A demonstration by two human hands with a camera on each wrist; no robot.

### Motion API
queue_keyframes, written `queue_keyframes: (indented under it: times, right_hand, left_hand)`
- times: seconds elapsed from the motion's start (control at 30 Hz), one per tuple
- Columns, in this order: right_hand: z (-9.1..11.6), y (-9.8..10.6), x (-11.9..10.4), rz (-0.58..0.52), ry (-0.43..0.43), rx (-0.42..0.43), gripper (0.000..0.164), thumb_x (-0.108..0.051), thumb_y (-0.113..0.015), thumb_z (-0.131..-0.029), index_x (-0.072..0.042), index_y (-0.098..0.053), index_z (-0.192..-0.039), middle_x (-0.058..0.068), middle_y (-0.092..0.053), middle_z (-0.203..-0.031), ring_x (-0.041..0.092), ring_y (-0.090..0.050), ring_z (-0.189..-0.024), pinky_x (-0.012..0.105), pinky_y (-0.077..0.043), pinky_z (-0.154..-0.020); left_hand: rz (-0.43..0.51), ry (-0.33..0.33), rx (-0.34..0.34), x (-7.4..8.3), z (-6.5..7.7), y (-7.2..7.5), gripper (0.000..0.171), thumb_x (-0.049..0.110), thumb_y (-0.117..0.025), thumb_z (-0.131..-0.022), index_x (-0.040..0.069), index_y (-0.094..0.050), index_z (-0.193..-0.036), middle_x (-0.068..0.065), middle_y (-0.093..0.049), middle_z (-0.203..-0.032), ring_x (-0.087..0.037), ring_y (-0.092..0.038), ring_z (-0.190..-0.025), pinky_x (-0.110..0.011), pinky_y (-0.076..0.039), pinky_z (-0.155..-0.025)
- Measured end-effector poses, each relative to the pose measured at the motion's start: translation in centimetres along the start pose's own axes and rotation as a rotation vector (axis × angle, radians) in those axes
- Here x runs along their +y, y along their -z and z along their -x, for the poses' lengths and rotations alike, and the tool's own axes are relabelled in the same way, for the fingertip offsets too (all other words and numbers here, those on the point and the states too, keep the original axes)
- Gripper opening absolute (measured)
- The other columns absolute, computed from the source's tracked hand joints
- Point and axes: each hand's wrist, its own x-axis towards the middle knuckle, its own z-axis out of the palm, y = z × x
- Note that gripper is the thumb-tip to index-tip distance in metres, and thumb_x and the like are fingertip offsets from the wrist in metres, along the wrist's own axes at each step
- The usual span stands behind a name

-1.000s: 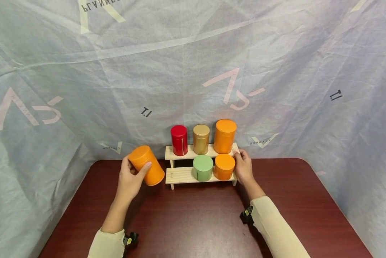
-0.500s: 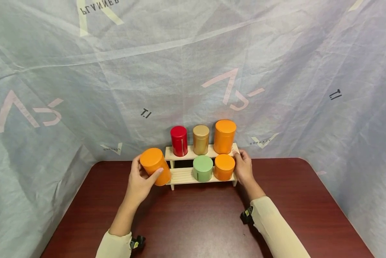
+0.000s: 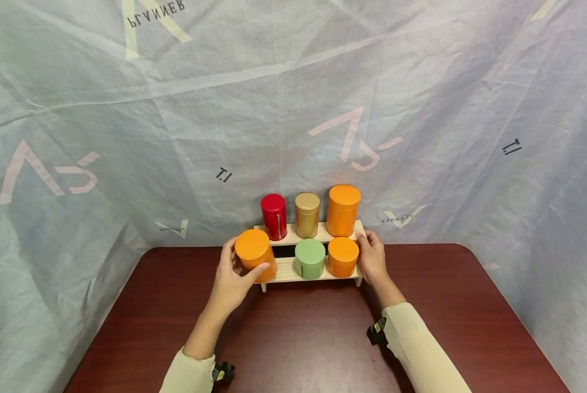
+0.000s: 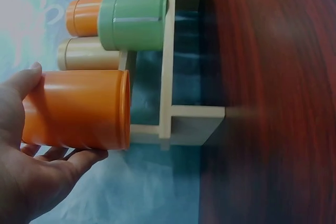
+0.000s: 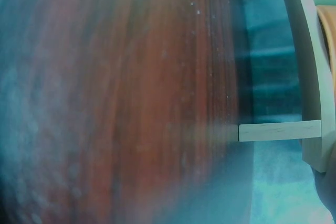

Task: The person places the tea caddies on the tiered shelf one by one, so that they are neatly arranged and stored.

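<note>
My left hand (image 3: pixel 232 281) holds a tall orange canister (image 3: pixel 255 252), thumb on the near side and fingers round the back. The canister leans slightly over the left end of the lower shelf of a two-tier wooden rack (image 3: pixel 286 271). In the left wrist view a gap shows between the canister's base (image 4: pixel 125 109) and the shelf board (image 4: pixel 167 77). At the rack's right end, my right hand (image 3: pixel 372 259) grips the side by the upper shelf; its far fingers are hidden. A short green canister (image 3: pixel 310 261) and a short orange canister (image 3: pixel 342 258) stand on the lower shelf.
On the upper shelf stand a red canister (image 3: pixel 274 218), a gold canister (image 3: pixel 307 216) and another tall orange canister (image 3: pixel 343 212). The rack sits near the back edge of a dark red-brown table (image 3: pixel 313 338). A grey printed cloth (image 3: pixel 254 125) hangs behind and at both sides.
My left hand has carried the tall orange canister rightward, from beside the rack to over the lower shelf's left end, and it tilts less. My right hand keeps its place on the rack.
</note>
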Motion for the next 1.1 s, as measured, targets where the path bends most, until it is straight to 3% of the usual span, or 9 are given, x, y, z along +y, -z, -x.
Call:
queue_keyframes:
  times: [0.3,0.67,0.87,1.1]
  right_hand:
    - [-0.1,-0.1,0.0,-0.018,0.002,-0.014,0.03,-0.029,-0.056,-0.111,0.0,-0.057,-0.119,-0.009,-0.057,-0.08,0.004,-0.057,-0.071,0.017,-0.052,-0.064]
    - [0.0,-0.1,0.0,-0.008,0.006,0.009,0.026,-0.027,-0.056,-0.111,-0.002,-0.059,-0.119,-0.008,-0.057,-0.081,0.005,-0.056,-0.072,0.018,-0.052,-0.065]
    - [0.0,-0.1,0.0,-0.018,0.003,0.006,0.026,-0.026,-0.055,-0.111,-0.002,-0.058,-0.119,-0.009,-0.057,-0.082,0.004,-0.058,-0.074,0.018,-0.053,-0.067]
    - [0.1,-0.3,-0.1,-0.045,0.02,0.002,0.027,-0.023,-0.055,-0.111,0.003,-0.057,-0.119,-0.011,-0.056,-0.078,0.002,-0.056,-0.07,0.016,-0.051,-0.064]
  left_hand:
    - [0.033,0.007,-0.015,-0.6,-0.4,-1.8,0.091,0.022,-0.092,-0.084,0.017,-0.037,-0.156,-0.01,-0.06,-0.147,-0.029,-0.062,-0.133,-0.056,-0.052,-0.113]
    - [0.044,0.018,-0.028,-1.2,-0.7,-3.2,0.091,0.024,-0.094,-0.082,0.019,-0.042,-0.157,-0.01,-0.057,-0.151,-0.031,-0.057,-0.143,-0.053,-0.047,-0.118]
    - [0.015,-0.007,0.006,-1.6,-0.8,-3.6,0.089,0.025,-0.095,-0.08,0.024,-0.049,-0.156,-0.008,-0.056,-0.146,-0.029,-0.058,-0.138,-0.051,-0.051,-0.114]
    - [-0.011,-0.018,0.037,-1.5,-0.9,-4.0,0.089,0.024,-0.095,-0.079,0.022,-0.051,-0.156,-0.011,-0.057,-0.14,-0.029,-0.06,-0.13,-0.052,-0.056,-0.108]
